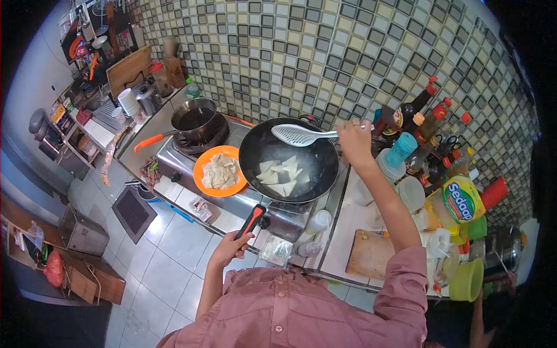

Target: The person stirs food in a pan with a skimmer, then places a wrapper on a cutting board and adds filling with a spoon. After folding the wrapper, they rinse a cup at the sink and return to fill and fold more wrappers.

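Observation:
My left hand [231, 249] is closed round the black-and-orange handle [251, 222] of a dark wok [248, 168] on the stove. Pale, flat triangular pieces [281, 176] lie in steaming cloudy liquid in the wok. Up at the right, my right hand [354, 139] grips a white slotted spoon [297, 136]. Its perforated head is over the far part of the wok, above the pieces. Left of the wok, an orange plate [199, 184] holds a heap of similar pale pieces [220, 171].
A saucepan [194, 120] with an orange handle and dark liquid stands on the left burner. Sauce bottles [415, 107], jars and a yellow Sedaap pack [462, 200] crowd the right counter. A wooden cutting board [369, 253] lies by my right elbow. Tiled wall rises behind.

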Motion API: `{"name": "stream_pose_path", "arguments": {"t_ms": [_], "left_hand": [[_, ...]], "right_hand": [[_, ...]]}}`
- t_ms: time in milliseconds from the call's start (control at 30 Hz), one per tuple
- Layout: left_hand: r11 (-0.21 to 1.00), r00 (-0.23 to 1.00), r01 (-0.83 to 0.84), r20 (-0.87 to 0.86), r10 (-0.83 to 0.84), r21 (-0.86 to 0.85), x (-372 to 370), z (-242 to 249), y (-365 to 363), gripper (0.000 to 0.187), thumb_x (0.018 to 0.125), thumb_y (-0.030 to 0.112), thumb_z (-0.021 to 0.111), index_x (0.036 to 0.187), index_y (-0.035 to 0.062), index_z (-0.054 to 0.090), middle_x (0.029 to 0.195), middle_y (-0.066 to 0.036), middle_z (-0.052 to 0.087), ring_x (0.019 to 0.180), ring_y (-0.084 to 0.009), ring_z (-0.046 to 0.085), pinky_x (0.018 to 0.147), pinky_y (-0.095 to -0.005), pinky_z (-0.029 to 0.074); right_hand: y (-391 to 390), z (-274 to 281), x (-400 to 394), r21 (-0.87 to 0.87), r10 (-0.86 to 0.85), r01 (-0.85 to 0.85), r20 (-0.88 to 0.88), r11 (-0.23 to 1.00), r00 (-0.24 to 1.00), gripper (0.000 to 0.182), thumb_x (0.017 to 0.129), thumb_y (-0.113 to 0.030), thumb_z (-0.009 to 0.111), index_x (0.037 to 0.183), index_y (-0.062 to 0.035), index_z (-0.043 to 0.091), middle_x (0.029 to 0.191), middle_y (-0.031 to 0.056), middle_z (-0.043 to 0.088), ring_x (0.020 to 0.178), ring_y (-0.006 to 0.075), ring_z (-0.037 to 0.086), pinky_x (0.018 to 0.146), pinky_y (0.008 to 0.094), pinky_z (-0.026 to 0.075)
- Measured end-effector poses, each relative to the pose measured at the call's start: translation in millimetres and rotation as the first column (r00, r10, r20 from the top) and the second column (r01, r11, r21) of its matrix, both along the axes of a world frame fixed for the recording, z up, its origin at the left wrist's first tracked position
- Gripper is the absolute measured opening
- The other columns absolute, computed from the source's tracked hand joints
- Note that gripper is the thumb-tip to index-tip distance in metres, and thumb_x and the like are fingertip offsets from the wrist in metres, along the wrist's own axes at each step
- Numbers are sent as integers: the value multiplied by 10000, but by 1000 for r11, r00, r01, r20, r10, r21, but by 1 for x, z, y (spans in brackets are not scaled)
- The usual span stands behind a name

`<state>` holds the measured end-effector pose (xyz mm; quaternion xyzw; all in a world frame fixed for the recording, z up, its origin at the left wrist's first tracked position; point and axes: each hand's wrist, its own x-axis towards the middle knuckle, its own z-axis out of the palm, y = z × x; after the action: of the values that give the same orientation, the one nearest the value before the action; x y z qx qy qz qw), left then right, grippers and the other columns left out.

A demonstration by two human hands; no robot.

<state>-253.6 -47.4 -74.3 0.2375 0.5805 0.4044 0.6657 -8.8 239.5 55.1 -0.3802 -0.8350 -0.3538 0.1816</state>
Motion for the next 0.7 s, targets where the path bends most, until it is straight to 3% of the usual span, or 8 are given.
{"name": "stream_pose_path", "arguments": {"t_ms": [33,133,267,533,700], "left_hand": [[1000,1000,-1,2,1,-3,0,-1,0,218,844,258,570,915,53,547,578,50,414,407,-30,339,396,-181,338],[1000,1000,-15,-6,15,-3,3,-1,-1,232,861,250,549,955,38,549,573,50,391,407,-32,311,390,-183,308],[1000,1000,-19,3,19,8,3,-2,-1,243,875,246,531,975,26,548,564,51,366,406,-34,284,382,-186,268],[1000,999,-10,35,10,0,1,-1,-1,223,855,247,555,960,50,550,588,48,399,424,-33,326,395,-181,310],[1000,999,-3,50,3,-1,0,0,0,224,856,251,556,960,52,550,587,53,387,427,-34,318,394,-182,299]], "right_hand": [[-2,1,1,11,-103,103,5,995,995,105,727,-151,531,728,-120,632,714,38,584,804,190,545,799,399,351],[2,-10,2,4,-196,196,-5,980,980,109,723,-148,533,732,-107,633,713,47,593,808,187,546,802,395,345],[6,-31,9,43,-207,208,-29,977,978,122,718,-138,532,691,-101,646,693,63,607,791,197,552,775,384,345],[-16,-26,9,-266,-373,357,-12,895,928,150,706,-123,541,626,-108,666,648,99,626,735,250,589,813,445,315],[-17,-25,8,-355,-358,321,-42,878,933,174,714,-115,535,590,-107,656,638,103,624,743,248,599,797,438,306]]}}
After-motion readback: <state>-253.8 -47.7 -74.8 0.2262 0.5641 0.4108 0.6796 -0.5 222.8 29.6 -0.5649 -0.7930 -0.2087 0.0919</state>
